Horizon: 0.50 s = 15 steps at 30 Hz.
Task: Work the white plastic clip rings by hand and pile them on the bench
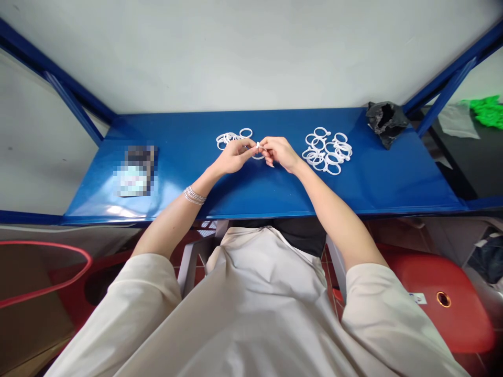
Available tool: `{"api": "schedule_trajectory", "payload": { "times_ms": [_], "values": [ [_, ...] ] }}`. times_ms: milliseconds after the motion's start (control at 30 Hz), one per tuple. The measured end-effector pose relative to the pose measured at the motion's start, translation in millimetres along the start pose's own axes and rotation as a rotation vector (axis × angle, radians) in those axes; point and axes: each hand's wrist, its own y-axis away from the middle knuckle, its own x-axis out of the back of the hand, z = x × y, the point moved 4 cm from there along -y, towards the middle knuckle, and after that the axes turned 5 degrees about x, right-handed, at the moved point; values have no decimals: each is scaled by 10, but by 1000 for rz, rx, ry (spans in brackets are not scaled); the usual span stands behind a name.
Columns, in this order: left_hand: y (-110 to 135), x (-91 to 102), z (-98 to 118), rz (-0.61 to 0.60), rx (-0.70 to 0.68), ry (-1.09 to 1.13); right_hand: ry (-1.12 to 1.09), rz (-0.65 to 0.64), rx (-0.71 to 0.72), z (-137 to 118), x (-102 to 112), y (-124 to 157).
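Note:
Both hands meet over the middle of the blue table [255, 188]. My left hand [234, 155] and my right hand [280, 152] pinch one white plastic ring [258, 153] between their fingertips, a little above the table top. A small heap of white rings [231, 137] lies just behind my left hand. A larger heap of white rings [327, 151] lies to the right of my right hand. Thin bracelets [194, 196] sit on my left wrist.
A crumpled black bag [385, 121] sits at the table's back right corner. A blurred-out flat object [135, 170] lies at the left of the table. Red plastic stools [444, 298] stand under the table beside my knees. Blue frame bars [74, 99] rise at both sides.

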Motion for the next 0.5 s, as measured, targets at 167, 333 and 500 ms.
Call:
{"api": "schedule_trajectory", "payload": {
  "times_ms": [167, 333, 500],
  "values": [
    [-13, -86, 14, -100, 18, 104, 3, 167, -65, 40, -33, -43],
    [-41, -107, 77, -131, -16, 139, 43, 234, -9, 49, -95, -61],
    [-49, -104, 157, -111, -31, 185, -68, 288, -46, -8, -88, -49]
  ]
}}
